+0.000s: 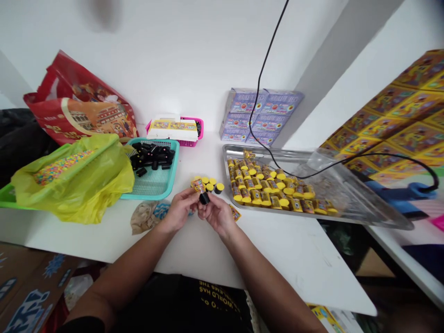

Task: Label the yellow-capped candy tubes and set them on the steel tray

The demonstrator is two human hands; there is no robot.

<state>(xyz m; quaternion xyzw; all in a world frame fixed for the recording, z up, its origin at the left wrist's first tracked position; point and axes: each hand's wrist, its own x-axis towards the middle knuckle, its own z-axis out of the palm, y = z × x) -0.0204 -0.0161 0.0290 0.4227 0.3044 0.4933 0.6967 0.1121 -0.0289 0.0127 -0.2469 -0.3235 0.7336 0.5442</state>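
My left hand [181, 210] pinches a small printed label [198, 186] between thumb and fingertips. Close beside it, my right hand [219, 217] grips a small black cylindrical container [204, 199], its fingers closed around the lower side. The label and the container are near each other; whether they touch I cannot tell. Just beyond my hands stand several small containers with yellow lids [219, 188]. Partly behind my right hand lie more printed labels [235, 213] on the white table [204, 259].
A metal tray [367, 217] at right holds rows of labelled yellow containers [265, 199]. A teal basket [149, 185] at left holds black containers [152, 155]. Near it are a yellow plastic bag [114, 178] and crumpled cloth [142, 218]. A black cable [258, 92] hangs across the tray.
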